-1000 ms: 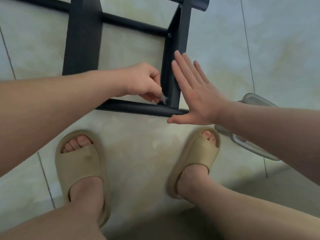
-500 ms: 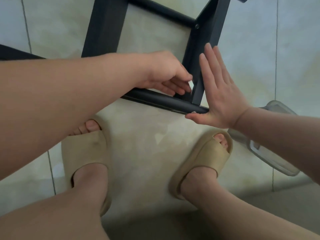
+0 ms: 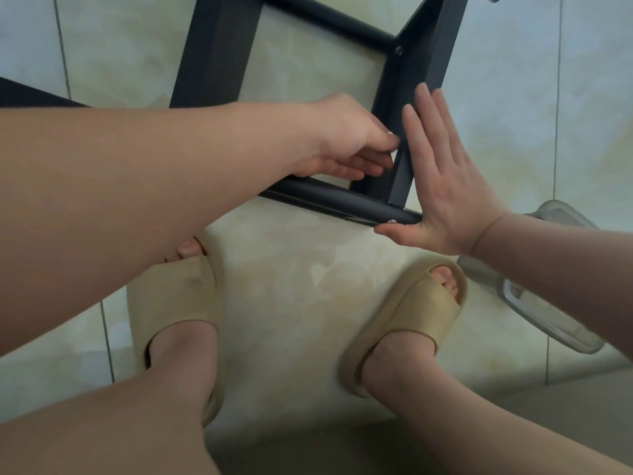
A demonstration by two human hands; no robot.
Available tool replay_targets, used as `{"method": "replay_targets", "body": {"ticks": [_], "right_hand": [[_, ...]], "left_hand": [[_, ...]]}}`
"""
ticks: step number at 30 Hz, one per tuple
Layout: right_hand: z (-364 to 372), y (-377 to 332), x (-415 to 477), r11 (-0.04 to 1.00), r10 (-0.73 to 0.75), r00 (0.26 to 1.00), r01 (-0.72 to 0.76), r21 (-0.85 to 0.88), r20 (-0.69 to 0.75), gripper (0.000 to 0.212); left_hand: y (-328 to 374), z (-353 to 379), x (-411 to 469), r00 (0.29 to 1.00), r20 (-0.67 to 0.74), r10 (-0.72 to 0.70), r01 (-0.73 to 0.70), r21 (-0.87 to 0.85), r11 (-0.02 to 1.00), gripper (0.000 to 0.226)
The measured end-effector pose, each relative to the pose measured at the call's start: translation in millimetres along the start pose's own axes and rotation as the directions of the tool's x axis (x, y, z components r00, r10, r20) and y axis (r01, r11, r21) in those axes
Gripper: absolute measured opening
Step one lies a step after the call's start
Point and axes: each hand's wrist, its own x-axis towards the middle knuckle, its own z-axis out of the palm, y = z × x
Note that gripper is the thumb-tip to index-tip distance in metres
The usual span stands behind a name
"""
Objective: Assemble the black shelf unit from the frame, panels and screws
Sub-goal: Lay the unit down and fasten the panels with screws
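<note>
The black shelf frame lies on the tiled floor in front of my feet. Its near tube meets an upright black side panel at a corner. My left hand reaches inside that corner, its thumb and curled fingertips pinched together against the panel's inner face. The small screw they hold is hidden. My right hand presses flat with straight fingers on the panel's outer face, its thumb under the tube's end. A screw head shows at that tube end. Another screw head sits at the far corner.
A second black panel and a far tube close the frame's rectangle. A clear plastic container lies on the floor at the right, behind my right forearm. My feet in beige sandals stand just short of the frame.
The view has shifted, so the frame sits higher and more tilted. My left hand has turned its fingertips at the inner corner; my right hand stays flat on the panel.
</note>
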Motion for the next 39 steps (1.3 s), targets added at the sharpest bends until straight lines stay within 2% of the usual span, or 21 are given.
{"method": "replay_targets", "body": {"ticks": [5,10,20,39], "right_hand": [[1,-1,0,1.0,0.004,1.0,-0.004,0.003,-0.003,0.119],[1,0,0,1.0,0.0,1.0,0.0,0.009,-0.005,0.119],[2,0,0,1.0,0.006,1.0,-0.006,0.01,-0.004,0.119],[2,0,0,1.0,0.013,1.0,-0.013,-0.004,0.006,0.119]], "left_hand": [[-1,2,-3,0.999,-0.008,0.043,-0.042,0.101,0.994,0.006],[1,1,-2,1.0,-0.005,0.012,-0.012,0.034,0.999,0.01],[1,0,-2,0.995,0.068,-0.067,0.062,0.074,0.995,0.015],[-3,-17,-9,0.989,0.145,-0.025,-0.021,0.301,0.953,0.017]]}}
